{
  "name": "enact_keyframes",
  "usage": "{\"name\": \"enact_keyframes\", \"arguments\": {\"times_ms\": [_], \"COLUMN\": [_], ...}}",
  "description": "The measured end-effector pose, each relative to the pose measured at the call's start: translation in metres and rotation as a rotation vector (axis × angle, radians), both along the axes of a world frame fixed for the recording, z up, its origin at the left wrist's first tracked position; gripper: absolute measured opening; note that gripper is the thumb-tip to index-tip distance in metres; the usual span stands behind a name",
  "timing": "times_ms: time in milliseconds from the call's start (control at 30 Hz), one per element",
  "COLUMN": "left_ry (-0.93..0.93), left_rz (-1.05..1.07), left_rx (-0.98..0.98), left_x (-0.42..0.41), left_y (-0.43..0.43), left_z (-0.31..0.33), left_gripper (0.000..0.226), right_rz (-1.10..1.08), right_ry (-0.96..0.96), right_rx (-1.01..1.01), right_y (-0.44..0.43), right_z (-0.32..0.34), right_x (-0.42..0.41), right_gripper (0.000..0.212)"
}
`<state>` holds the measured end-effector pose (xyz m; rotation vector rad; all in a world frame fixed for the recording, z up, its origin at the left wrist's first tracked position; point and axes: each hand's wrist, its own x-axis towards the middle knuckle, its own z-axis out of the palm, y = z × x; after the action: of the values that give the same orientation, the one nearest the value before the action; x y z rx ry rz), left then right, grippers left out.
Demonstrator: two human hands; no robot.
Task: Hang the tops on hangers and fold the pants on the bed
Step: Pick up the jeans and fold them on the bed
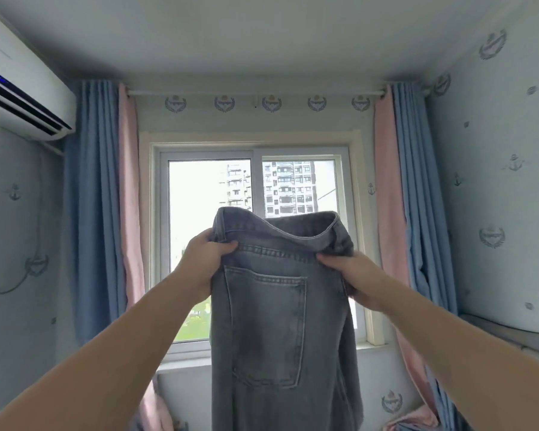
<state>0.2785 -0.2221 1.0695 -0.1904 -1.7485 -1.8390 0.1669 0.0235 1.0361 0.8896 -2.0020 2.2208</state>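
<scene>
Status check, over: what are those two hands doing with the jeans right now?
Left hand and right hand each grip the waistband. Grey jeans held up before the window, back pocket facing camera, legs hanging. Nothing blocking them.

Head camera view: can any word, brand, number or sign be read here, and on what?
No readable text anywhere.
Grey denim jeans: no label or tag shows.
White wall-mounted air conditioner: no brand legible.
Pale blue wallpaper crests: pictures only, too blurred for any lettering.

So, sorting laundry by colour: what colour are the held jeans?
Faded grey jeans, clearest in the head view.
</scene>
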Motion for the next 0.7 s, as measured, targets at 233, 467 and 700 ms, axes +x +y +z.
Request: {"name": "enact_keyframes", "arguments": {"times_ms": [233,467,700], "left_ry": [0.012,0.067,0.023], "left_rz": [0.14,0.273,0.249], "left_rx": [-0.152,-0.107,-0.038], "left_x": [0.065,0.153,0.26], "left_y": [-0.024,0.001,0.033], "left_z": [0.002,0.009,-0.002], "left_gripper": [0.007,0.014,0.016], "right_rz": [-0.123,-0.155,-0.155], "right_ry": [0.103,0.122,0.118], "right_rx": [0.0,-0.047,-0.076], "right_y": [-0.004,0.006,0.04], "right_z": [0.03,0.049,0.037], "right_x": [0.066,0.169,0.277], "right_gripper": [0.018,0.027,0.029]}}
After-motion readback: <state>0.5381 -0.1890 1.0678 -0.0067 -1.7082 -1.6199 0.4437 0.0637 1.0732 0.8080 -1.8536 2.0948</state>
